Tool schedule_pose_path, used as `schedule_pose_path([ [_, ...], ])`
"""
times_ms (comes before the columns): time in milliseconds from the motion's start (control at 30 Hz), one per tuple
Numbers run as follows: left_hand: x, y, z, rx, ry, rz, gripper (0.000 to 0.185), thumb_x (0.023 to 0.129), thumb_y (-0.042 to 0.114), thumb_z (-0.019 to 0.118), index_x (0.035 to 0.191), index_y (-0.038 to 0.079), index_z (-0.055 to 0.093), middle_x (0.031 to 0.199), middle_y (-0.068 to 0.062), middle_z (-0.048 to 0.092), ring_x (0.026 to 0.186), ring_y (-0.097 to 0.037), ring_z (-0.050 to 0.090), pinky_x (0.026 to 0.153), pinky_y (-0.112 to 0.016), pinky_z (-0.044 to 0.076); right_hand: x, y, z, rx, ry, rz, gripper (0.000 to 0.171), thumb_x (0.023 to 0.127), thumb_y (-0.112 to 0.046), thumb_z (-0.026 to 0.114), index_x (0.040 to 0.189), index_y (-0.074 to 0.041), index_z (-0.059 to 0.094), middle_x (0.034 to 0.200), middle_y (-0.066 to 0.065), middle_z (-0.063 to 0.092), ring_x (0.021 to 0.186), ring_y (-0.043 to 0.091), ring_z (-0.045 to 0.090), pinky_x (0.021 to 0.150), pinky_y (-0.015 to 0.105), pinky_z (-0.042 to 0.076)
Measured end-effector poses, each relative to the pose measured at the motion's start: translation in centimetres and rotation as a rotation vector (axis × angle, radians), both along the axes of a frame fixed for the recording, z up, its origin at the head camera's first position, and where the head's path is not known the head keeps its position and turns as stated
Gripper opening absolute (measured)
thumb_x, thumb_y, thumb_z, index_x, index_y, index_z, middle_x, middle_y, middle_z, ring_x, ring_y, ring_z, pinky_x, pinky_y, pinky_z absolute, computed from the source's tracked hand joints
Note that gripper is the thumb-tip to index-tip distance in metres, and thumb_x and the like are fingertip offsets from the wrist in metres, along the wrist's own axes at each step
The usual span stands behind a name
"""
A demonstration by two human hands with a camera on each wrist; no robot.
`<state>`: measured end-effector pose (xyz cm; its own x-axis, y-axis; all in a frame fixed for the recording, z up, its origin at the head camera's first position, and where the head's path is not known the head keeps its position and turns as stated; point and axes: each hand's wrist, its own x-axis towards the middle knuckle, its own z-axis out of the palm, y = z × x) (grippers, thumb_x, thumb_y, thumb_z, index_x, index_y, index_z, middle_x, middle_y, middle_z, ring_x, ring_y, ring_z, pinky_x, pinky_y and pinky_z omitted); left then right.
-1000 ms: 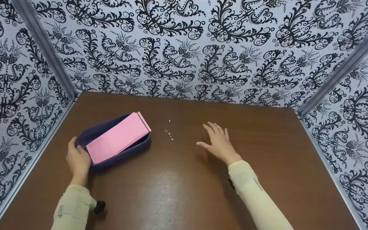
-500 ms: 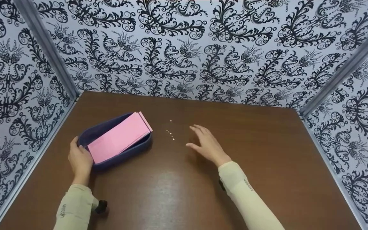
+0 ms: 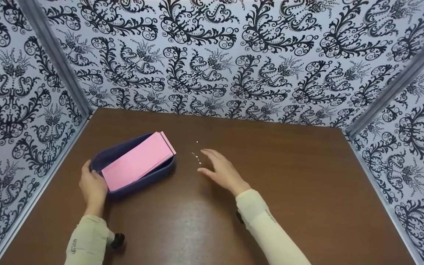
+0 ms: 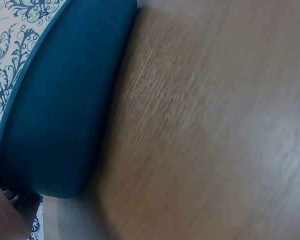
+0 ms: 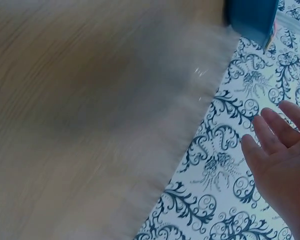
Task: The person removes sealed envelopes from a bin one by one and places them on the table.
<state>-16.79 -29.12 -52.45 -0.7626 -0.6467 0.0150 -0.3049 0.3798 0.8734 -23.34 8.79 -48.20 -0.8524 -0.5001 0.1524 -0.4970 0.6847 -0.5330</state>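
Note:
An oblong dark blue tray (image 3: 138,186) rests on the left part of the table, its side also large in the left wrist view. A stack of pink paper sheets (image 3: 138,160) lies slantwise in it, the far end up over the rim. My left hand (image 3: 93,186) holds the tray's near left end, thumb at the rim and fingers along the outside. To the right of the tray, my right hand (image 3: 222,171) hovers over the table with its fingers spread and nothing in them. The right wrist view shows that hand (image 5: 282,155) with loosely extended fingers.
Small white specks (image 3: 197,157) show on the brown table (image 3: 300,176) between the tray and my right hand. Patterned panels (image 3: 204,55) enclose the table at the back and both sides, joined by grey corner posts (image 3: 55,55).
My right hand has moved left across the table, toward the specks and the tray. The left hand stays on the tray, which keeps its place.

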Motion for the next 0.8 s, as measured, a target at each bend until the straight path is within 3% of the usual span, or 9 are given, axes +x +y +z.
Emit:
schedule_pose_path([
  [200, 0.0, 0.1, 0.0, -0.019, -0.009, 0.002, 0.05, 0.104, 0.005, 0.026, 0.154, 0.002, 0.029, 0.151, -0.033, 0.039, 0.138, -0.053, 0.037, 0.117, -0.06, 0.029, 0.3, -2.0, 0.1, -0.039, 0.006, 0.043, 0.063, 0.098, -0.042, 0.06, 0.15, -0.011, 0.044, 0.154, 0.005, 0.047, 0.144, 0.024, 0.043, 0.121, 0.039, 0.033],
  [467, 0.4, 0.0, -0.2, -0.017, -0.013, -0.002, 0.051, 0.104, 0.005, 0.025, 0.155, 0.002, 0.028, 0.151, -0.034, 0.039, 0.139, -0.053, 0.037, 0.117, -0.06, 0.029, 0.4, -4.6, -0.1, -0.053, -0.042, 0.066, 0.047, 0.106, -0.027, 0.048, 0.15, -0.012, 0.044, 0.154, 0.007, 0.048, 0.145, 0.024, 0.042, 0.122, 0.04, 0.032],
  [800, 0.1, 0.1, 0.0, -0.02, -0.018, -0.006, 0.051, 0.105, 0.006, 0.025, 0.156, 0.003, 0.027, 0.15, -0.033, 0.04, 0.138, -0.051, 0.039, 0.117, -0.06, 0.031, 0.2, -6.3, -0.2, -0.038, -0.062, 0.077, 0.05, 0.106, -0.024, 0.048, 0.154, -0.016, 0.038, 0.158, 0.007, 0.043, 0.148, 0.024, 0.037, 0.123, 0.04, 0.029],
])
